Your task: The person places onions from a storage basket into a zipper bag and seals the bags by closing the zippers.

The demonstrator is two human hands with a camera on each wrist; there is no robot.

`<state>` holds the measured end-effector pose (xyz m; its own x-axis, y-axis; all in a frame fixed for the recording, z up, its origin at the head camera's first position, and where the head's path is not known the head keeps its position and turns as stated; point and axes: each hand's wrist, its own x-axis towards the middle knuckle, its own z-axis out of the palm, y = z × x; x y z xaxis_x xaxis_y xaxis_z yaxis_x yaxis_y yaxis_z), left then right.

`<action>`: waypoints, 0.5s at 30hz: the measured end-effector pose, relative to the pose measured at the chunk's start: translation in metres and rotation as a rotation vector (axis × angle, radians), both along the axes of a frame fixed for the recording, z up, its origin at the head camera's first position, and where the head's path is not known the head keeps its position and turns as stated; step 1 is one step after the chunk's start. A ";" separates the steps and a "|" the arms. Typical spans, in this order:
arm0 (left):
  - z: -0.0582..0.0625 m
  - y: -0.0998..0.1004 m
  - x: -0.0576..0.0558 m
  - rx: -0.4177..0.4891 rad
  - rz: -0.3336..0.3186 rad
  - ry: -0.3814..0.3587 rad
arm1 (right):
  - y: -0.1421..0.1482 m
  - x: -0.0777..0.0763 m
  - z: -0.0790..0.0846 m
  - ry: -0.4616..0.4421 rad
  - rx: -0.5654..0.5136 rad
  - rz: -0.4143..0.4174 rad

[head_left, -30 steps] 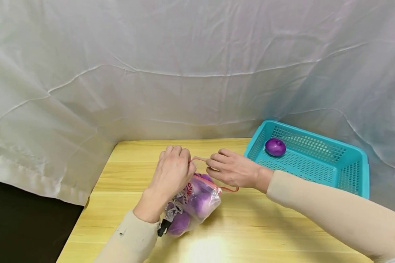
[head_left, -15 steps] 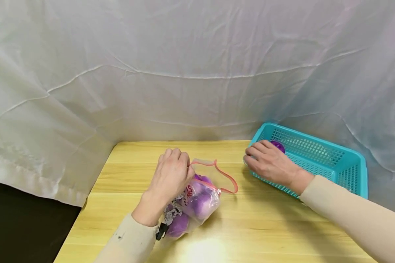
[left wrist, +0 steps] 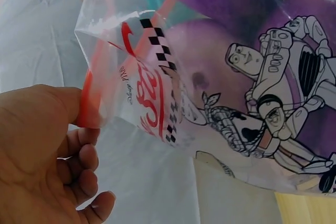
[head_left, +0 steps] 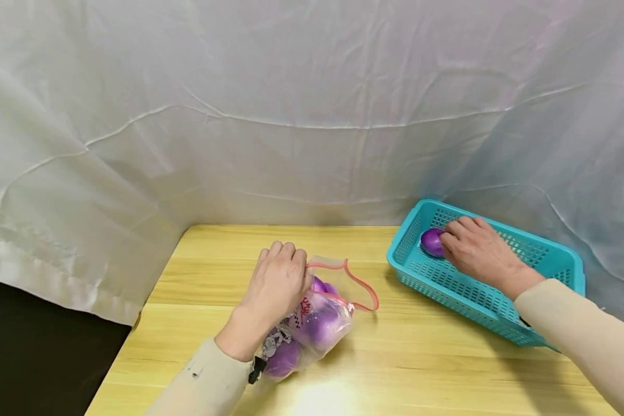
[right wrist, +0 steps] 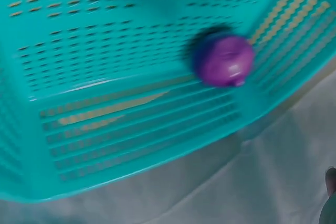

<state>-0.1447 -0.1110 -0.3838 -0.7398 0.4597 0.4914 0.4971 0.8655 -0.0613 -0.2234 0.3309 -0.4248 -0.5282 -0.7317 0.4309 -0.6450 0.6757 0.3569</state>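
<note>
My left hand [head_left: 281, 280] pinches the red zip edge of a clear zip bag [head_left: 319, 326] between thumb and forefinger; its other fingers are loosely bent. In the left wrist view, the bag [left wrist: 152, 77] carries cartoon figures and red lettering. Several purple-and-white round things [head_left: 322, 326] lie inside it, and its mouth gapes to the right. Over a turquoise basket [head_left: 431, 292] is my right hand [head_left: 481, 251], its bent fingers overlapping the edge of a glossy purple onion-shaped thing [head_left: 431, 242]. The right wrist view shows this purple thing [right wrist: 226, 61] in a basket corner, free of the fingers.
The bag and basket stand on a light wooden table [head_left: 208, 254], basket at the right. A pale grey cloth [head_left: 312, 162] hangs behind and at the sides. A dark area [head_left: 31, 346] lies beyond the table's left edge.
My right hand has let go of the bag's edge and moved right, over the basket to beside the purple thing. The left hand keeps hold of the bag in nearly the same place.
</note>
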 end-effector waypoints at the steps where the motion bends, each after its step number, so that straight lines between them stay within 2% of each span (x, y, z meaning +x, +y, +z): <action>1: 0.000 0.000 0.000 0.008 0.001 -0.001 | 0.006 -0.003 -0.001 -0.006 0.012 -0.022; 10: -0.001 -0.005 0.005 0.080 0.003 -0.033 | 0.043 -0.023 -0.011 -0.095 0.130 -0.245; 15: -0.002 -0.004 0.007 0.103 0.009 -0.054 | 0.055 -0.029 -0.014 -0.145 0.157 -0.330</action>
<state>-0.1373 -0.1152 -0.3855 -0.7701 0.4021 0.4952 0.4895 0.8703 0.0546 -0.2525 0.3863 -0.4386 -0.7934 -0.5633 0.2305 -0.4534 0.7997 0.3936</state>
